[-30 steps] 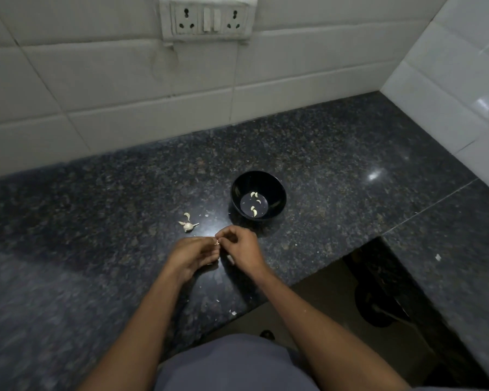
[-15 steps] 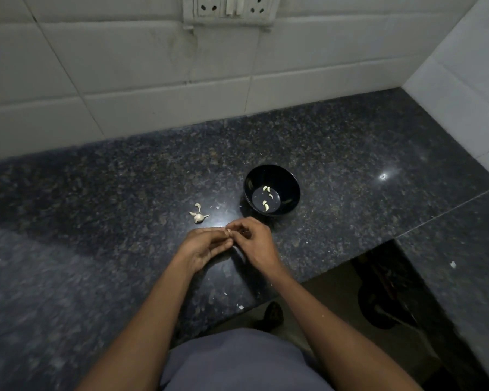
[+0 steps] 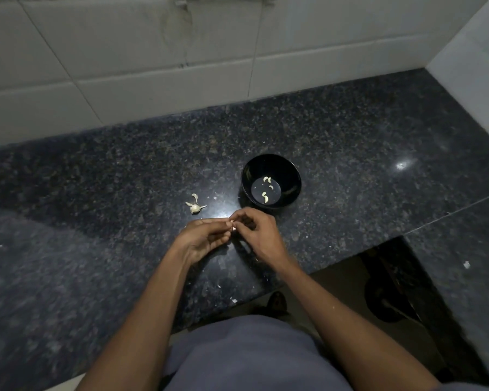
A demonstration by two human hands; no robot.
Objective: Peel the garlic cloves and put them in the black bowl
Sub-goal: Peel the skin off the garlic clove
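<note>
Dark granite bench (image 3: 96, 221) carries garlic scraps (image 3: 195, 206) beside the black bowl (image 3: 249, 176); left hand (image 3: 206, 238) and right hand (image 3: 259, 235), grip pinched on one garlic clove (image 3: 231, 223).

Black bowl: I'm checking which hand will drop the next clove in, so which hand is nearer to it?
Right. The right hand sits just below the black bowl, close to its near rim; the left hand is farther left.
</note>
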